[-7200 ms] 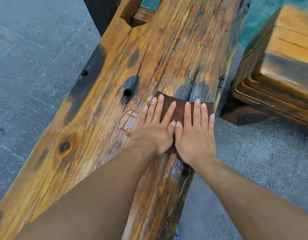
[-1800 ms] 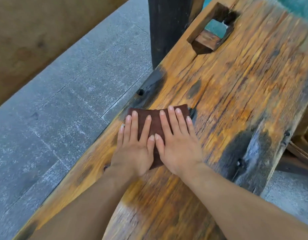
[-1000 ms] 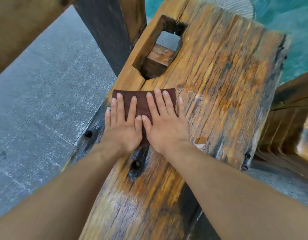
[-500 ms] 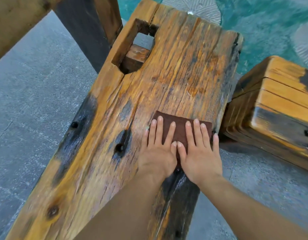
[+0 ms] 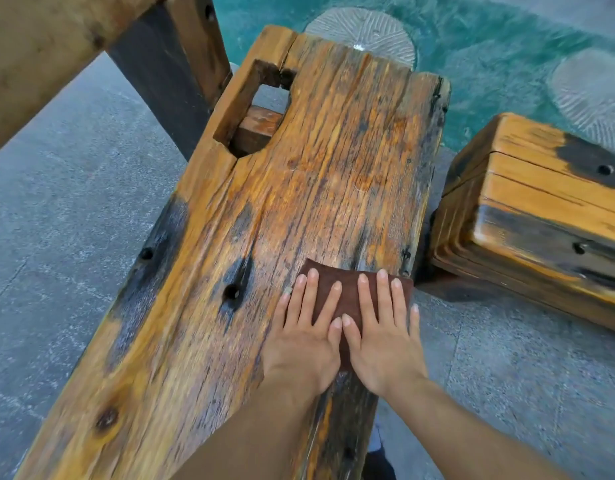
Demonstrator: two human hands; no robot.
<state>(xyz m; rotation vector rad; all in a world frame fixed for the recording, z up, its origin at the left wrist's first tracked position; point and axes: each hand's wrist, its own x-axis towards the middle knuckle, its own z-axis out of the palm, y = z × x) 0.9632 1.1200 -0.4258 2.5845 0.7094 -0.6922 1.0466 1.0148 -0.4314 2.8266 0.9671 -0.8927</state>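
At the right edge of the table point(image 5: 316, 168) the brown cloth point(image 5: 347, 289) is pinned under left hand point(image 5: 302, 344) and right hand point(image 5: 385, 344) — fingers straight, nothing gripped — strokes are best run along the grain, evenly pressed.

The long orange-brown wooden plank point(image 5: 309, 188) looks weathered, rough-grained and char-blackened in patches; the dark brown rectangular cloth point(image 5: 347, 289) looks matt and soft.
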